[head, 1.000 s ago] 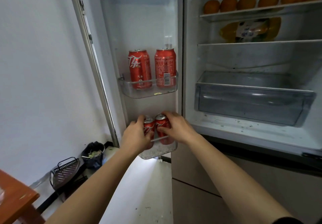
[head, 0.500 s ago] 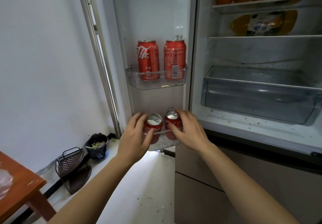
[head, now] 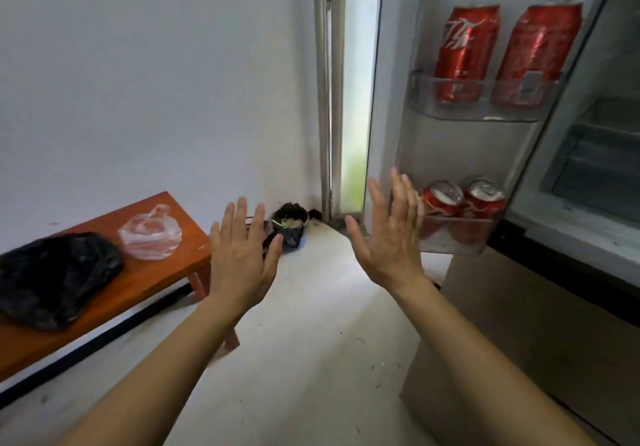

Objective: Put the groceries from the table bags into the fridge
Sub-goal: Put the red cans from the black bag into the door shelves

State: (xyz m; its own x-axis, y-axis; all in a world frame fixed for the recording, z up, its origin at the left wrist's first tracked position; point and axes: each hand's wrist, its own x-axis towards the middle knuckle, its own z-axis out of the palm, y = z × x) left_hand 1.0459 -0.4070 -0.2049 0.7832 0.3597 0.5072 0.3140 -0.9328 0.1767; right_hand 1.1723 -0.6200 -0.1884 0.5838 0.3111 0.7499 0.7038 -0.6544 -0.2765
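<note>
Two red soda cans (head: pixel 462 203) stand in the lower door bin (head: pixel 457 234) of the open fridge door. Two more red cans (head: pixel 502 54) stand in the upper door bin (head: pixel 481 102). My left hand (head: pixel 242 255) is open with fingers spread, held in the air left of the fridge door. My right hand (head: pixel 391 237) is open too, just left of the lower cans and apart from them. On the orange table (head: pixel 145 282) at the left lie a black bag (head: pixel 52 275) and a clear plastic bag (head: pixel 150 234).
A small black bin (head: pixel 290 225) lined with a bag sits on the floor in the corner by the door frame (head: pixel 325 99). The fridge interior with a clear drawer (head: pixel 595 168) is at the right edge. Pale floor (head: pixel 311 324) lies between table and fridge.
Both hands let go of the two lower cans and pulled back with fingers spread. The view swung left, bringing the orange table and its bags into sight.
</note>
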